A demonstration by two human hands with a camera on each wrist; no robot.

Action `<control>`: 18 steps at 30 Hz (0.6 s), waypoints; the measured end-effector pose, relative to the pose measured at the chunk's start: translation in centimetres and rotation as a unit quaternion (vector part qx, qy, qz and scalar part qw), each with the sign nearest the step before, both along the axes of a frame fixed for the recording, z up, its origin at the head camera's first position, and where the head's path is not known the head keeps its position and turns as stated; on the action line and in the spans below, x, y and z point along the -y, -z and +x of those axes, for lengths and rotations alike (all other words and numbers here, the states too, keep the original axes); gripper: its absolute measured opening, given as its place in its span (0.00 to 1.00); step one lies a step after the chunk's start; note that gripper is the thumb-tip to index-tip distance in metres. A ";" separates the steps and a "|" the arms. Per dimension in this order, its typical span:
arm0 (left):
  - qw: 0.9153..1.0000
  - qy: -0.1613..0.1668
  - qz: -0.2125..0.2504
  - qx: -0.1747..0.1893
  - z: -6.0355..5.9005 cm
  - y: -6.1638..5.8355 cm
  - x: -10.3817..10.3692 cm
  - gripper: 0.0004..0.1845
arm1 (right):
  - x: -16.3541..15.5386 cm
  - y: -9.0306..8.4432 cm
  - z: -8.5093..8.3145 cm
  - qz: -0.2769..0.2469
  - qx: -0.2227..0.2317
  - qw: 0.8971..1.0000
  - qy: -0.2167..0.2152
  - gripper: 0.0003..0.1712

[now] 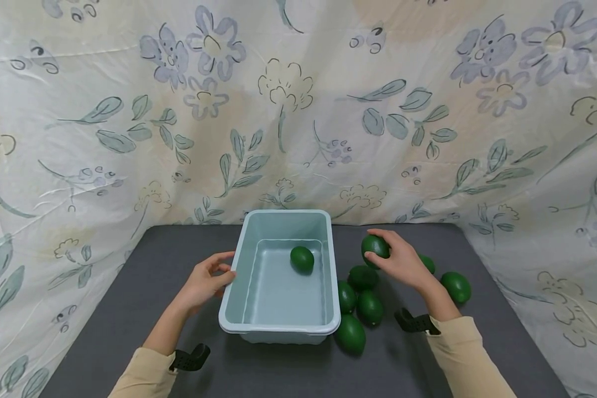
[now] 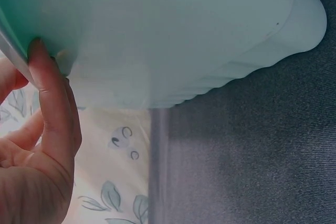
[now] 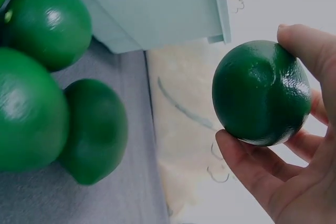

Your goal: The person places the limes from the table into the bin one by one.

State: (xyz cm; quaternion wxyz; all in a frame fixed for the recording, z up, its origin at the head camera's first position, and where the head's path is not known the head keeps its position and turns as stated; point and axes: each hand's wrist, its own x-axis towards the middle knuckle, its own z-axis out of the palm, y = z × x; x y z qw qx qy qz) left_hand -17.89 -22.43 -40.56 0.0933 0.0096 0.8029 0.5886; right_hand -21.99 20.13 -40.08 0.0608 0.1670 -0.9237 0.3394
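Right of the tub [image 1: 278, 326], the right hand [image 1: 403, 262] curls around one green fruit [image 1: 375, 247]; the left hand's [image 1: 204, 282] straight fingers touch the tub's side.

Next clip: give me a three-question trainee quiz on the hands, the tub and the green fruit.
1. True or false: the right hand holds a green fruit.
2. How many fruits lie inside the tub?
3. The left hand touches the tub's: A) left rim B) far rim C) nothing

Key: 1 true, fingers curl round it. 2 one. 3 A.
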 end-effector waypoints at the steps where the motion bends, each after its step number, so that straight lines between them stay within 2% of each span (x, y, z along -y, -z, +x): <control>1: 1.000 -0.001 -0.001 0.001 0.0 0.0 0.0 0.28 | 0.1 -0.1 -0.1 -0.001 -0.002 1.000 -0.002 0.34; 18: 1.000 -0.003 -0.010 -0.004 0.0 0.0 0.0 0.28 | 3.7 -3.1 -1.3 -0.013 -0.008 0.999 -0.034 0.34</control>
